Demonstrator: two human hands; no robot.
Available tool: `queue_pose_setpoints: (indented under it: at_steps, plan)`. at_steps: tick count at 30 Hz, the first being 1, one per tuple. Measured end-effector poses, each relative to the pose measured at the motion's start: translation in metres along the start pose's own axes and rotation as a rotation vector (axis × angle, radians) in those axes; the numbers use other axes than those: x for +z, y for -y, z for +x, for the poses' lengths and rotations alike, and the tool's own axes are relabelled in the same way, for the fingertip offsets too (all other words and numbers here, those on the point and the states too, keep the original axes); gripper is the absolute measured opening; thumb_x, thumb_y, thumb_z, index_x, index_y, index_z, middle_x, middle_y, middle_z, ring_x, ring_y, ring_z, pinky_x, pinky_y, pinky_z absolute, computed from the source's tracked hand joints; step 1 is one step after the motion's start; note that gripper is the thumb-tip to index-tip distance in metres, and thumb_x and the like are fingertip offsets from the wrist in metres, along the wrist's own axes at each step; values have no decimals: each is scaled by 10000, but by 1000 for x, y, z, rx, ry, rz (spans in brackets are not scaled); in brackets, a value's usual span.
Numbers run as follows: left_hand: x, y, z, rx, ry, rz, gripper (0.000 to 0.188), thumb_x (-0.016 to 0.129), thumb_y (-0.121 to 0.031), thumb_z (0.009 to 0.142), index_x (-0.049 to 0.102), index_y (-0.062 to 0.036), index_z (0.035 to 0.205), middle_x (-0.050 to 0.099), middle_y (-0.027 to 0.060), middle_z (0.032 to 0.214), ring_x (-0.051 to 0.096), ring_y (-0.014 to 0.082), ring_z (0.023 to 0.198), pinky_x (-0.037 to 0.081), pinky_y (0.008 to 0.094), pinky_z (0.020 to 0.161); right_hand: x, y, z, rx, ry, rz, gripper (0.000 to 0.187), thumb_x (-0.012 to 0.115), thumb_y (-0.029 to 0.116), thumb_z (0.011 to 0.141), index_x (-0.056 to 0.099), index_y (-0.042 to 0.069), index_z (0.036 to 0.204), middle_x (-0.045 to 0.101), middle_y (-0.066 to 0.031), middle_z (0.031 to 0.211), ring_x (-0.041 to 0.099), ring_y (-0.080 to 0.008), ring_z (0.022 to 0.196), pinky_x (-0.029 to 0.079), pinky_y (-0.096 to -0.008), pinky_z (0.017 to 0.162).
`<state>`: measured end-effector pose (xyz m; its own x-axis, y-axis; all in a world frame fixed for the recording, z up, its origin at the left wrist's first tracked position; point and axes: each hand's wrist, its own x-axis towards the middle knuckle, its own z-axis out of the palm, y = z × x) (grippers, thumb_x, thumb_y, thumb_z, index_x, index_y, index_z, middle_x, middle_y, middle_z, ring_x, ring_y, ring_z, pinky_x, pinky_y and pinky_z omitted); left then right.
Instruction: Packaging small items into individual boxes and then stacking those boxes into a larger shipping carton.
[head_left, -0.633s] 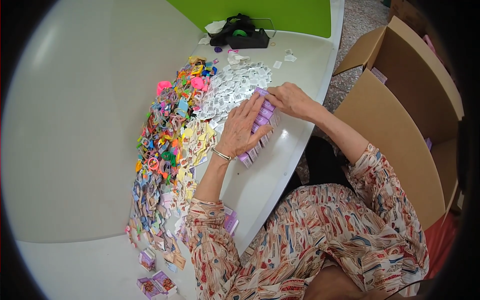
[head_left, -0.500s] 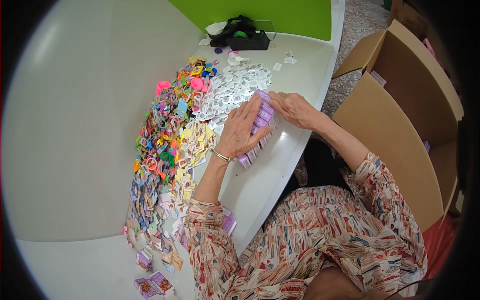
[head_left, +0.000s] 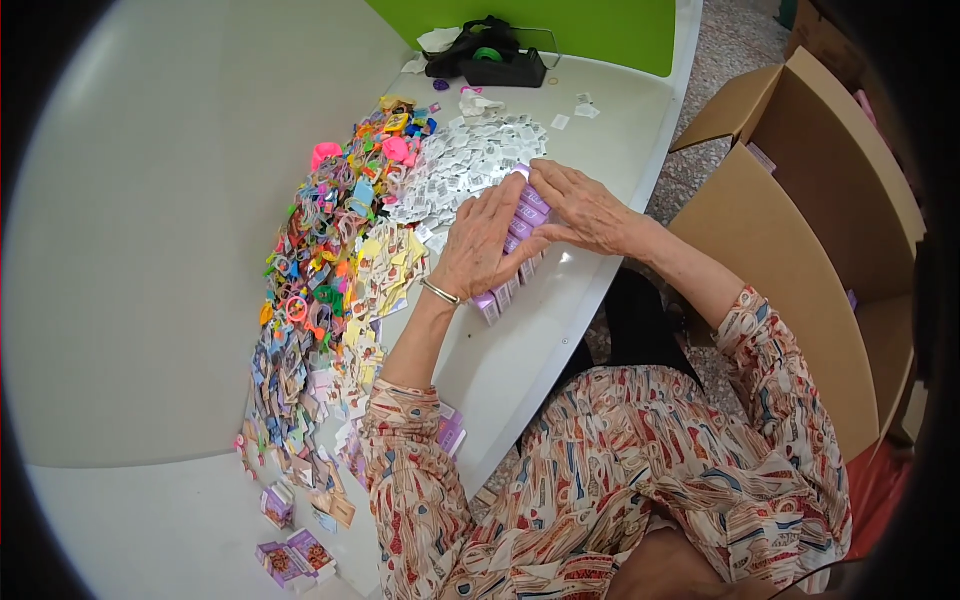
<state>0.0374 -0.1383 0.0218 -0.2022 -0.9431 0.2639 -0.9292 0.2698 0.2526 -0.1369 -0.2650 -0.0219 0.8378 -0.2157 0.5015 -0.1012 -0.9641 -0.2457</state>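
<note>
A row of several small purple boxes (head_left: 532, 207) stands on the white table, lined up side by side. My left hand (head_left: 478, 243) presses along the row's left side, fingers stretched together and thumb across the near boxes. On the other side, my right hand (head_left: 584, 208) closes round the far end, its fingers over the right flank. Between them the row is squeezed together; part of it is hidden under my fingers. Just beyond my left hand lies a spread of small white printed slips (head_left: 470, 165).
Left of my hands is a long heap of colourful small trinkets (head_left: 310, 240) beside yellowish cards (head_left: 385, 265). A black tape dispenser (head_left: 505, 70) stands at the back by a green panel (head_left: 560, 30). Flattened purple cartons (head_left: 295, 560) lie at lower left. An open cardboard box (head_left: 780, 290) is right of the table.
My right hand has slid nearer along the row and wraps more of its right side, its thumb now meeting my left thumb. The view has shifted slightly.
</note>
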Motion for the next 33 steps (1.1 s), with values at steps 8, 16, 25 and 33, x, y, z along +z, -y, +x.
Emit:
queue_pose_setpoints:
  at_steps: [8,16,25,33]
  plan:
    - [-1,7,-1,-47,7,-145,698,478,-468,923,288,-24,1427,443,213,1376,448,342,1249,311,427,1041,-15,22,12,322,55,314,849,516,613,861,377,-107,1290,443,-263,1254,435,-387,1210,378,-444,1022]
    - [0,12,2,-207,18,-586,588,333,-418,1008,275,-27,1442,429,162,1415,391,281,1335,290,348,1096,-14,54,20,369,205,-43,1258,651,795,574,318,-161,1320,349,-345,1337,396,-441,1223,347,-472,1021]
    - [-21,8,-58,-314,-501,-527,471,429,-222,968,389,7,1377,489,215,1354,461,321,1271,343,372,1057,5,59,19,317,-38,-170,1290,629,878,465,427,-173,1183,446,-281,1160,501,-343,968,443,-430,812]
    - [30,-53,-173,-832,-171,-286,827,677,-316,843,238,104,1404,366,303,1409,380,383,1320,320,389,1081,1,60,18,322,-76,-139,1266,656,849,480,410,-177,1181,444,-279,1161,497,-333,958,451,-406,805]
